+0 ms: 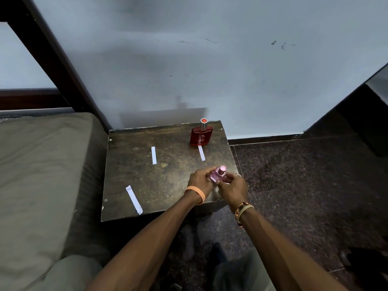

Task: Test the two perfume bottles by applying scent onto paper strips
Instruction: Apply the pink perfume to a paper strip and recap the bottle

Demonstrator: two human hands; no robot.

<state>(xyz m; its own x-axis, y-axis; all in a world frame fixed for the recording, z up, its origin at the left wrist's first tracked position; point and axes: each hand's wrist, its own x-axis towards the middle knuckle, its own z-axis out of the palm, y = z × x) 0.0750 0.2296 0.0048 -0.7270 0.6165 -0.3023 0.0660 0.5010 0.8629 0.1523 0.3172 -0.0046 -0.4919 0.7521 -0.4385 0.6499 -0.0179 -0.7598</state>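
Pink bottle (pixel 218 175): 1, left hand (pixel 199 180), right hand (pixel 232 187) fingers clamped round it | red bottle (pixel 201 135): 1 | paper strips (pixel 154 155) (pixel 201 153) (pixel 134 199): 3

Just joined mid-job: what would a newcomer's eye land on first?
The left hand and right hand hold a small pink glass perfume bottle above the near right edge of the dark worn wooden table. A red square glass perfume bottle stands at its far right; three white paper strips lie flat on it.

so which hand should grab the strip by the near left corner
Probably left: the left hand sits nearer that strip, left of the pink bottle; the right hand would have to cross.
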